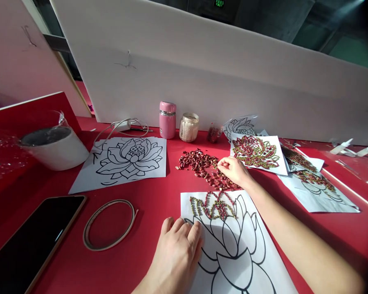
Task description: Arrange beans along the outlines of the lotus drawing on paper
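Note:
My left hand [180, 245] rests with curled fingers at the left edge of a paper with a lotus outline [233, 269]; its fingertips are hidden, so what they hold, if anything, does not show. Along the top of that drawing, red and green beans [219, 208] are set on several petals. My right hand [233, 169] reaches over the paper to the right edge of a loose pile of reddish beans [199, 161]. Its thumb and fingers are pinched together there, and anything between them is too small to make out.
To the left are printed lotus sheets [133, 159], a tape roll [87, 234], a phone [33, 241] and a white tub [61, 151]. A pink flask [167, 120] and a jar [189, 128] stand behind. Bean-covered pictures [257, 153] and glue bottles [342, 146] lie right.

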The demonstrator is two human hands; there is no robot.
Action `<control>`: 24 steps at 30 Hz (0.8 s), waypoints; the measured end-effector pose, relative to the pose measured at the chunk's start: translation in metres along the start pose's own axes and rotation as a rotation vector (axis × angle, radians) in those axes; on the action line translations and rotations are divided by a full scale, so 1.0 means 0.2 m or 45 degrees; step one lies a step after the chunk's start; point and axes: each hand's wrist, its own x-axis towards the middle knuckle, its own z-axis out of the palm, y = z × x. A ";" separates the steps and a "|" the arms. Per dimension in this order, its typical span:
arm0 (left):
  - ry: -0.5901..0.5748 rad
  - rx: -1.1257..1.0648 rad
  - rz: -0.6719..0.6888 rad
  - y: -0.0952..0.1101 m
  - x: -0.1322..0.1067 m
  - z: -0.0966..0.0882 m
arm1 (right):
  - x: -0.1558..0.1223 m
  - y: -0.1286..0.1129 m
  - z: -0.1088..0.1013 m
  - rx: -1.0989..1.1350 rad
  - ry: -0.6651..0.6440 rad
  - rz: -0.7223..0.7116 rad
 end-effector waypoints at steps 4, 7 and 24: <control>-0.077 0.007 -0.007 0.01 0.00 0.00 | 0.02 -0.10 -0.03 -0.257 -0.106 0.025; -0.154 -0.010 -0.007 0.01 0.00 -0.01 | 0.03 -0.16 -0.03 -0.410 -0.161 0.079; -0.144 -0.073 -0.012 0.00 -0.01 0.03 | -0.36 -0.28 -0.09 0.163 -0.148 -0.384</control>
